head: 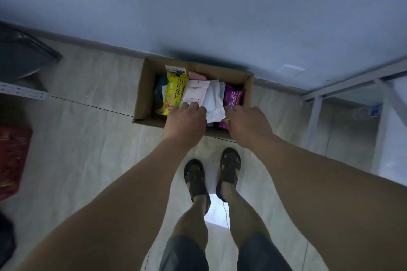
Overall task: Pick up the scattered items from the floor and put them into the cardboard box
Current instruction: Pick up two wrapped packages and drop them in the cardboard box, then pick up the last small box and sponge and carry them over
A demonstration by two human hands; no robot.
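Note:
An open cardboard box (142,94) stands on the tiled floor against the blue wall. Packets fill it: a yellow snack packet (174,92), a pale pink packet (195,91), a white packet (214,103) and a purple snack packet (234,98). My left hand (186,120) hovers over the box's near edge, its fingers curled onto the lower edge of the pale pink packet. My right hand (248,125) is beside it over the near right part, fingers curled down by the purple packet and thumb at the white packet's corner. What it holds is hidden.
A red crate (13,156) sits at the far left, with a dark basin (19,59) on a white shelf above it. A white metal frame (330,92) stands at the right. My sandalled feet (196,176) are just behind the box.

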